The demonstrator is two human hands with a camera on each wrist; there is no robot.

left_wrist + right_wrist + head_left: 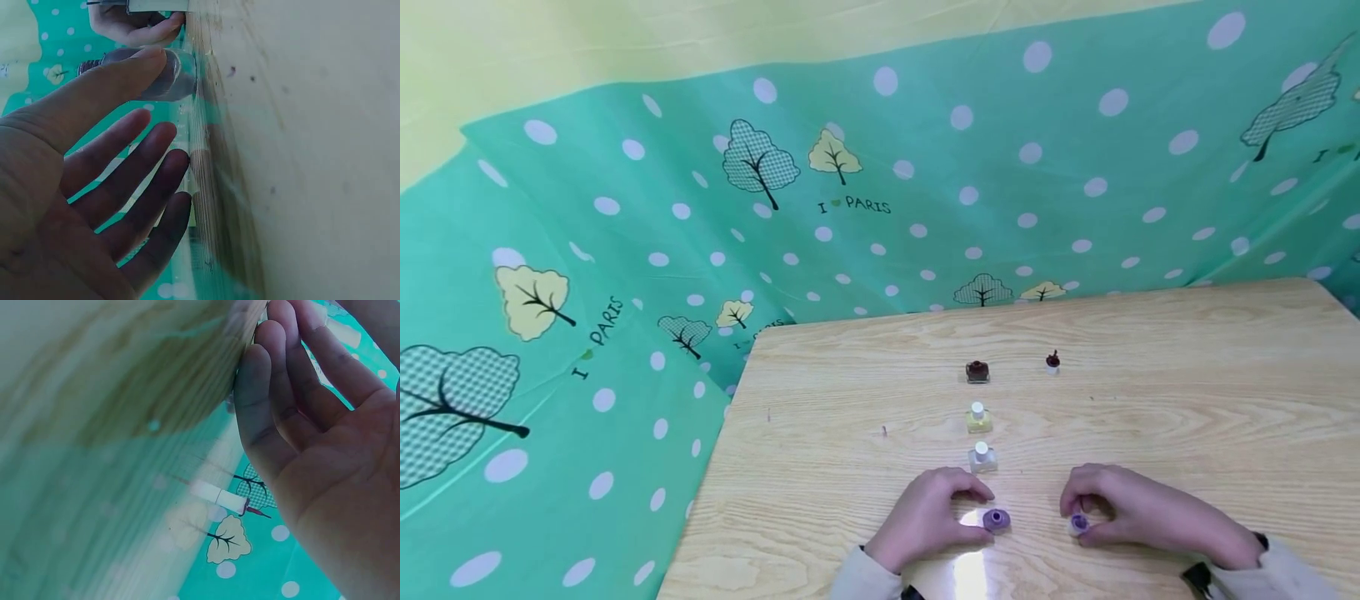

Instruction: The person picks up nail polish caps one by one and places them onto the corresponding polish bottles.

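An uncapped purple nail polish bottle point(996, 521) stands upright on the table. My left hand point(931, 518) is spread beside it, thumb and index finger apart on either side. In the left wrist view the thumb point(147, 65) overlaps the bottle point(169, 78), and the other fingers are loosely extended. To the right, my right hand point(1112, 507) pinches a white nail polish cap point(1078, 524), its purple-stained inside facing up, close over the tabletop. The right wrist view shows that hand's fingers point(255, 394) bent at the table, the cap hidden from there.
Beyond the hands stand a clear bottle point(982, 460) and a yellow bottle point(978, 421), both white-capped. Farther back is an uncapped dark red bottle point(977, 372). Its cap point(1052, 363) stands upside down, dark brush up. A patterned green curtain point(925, 167) hangs behind the wooden table point(820, 500).
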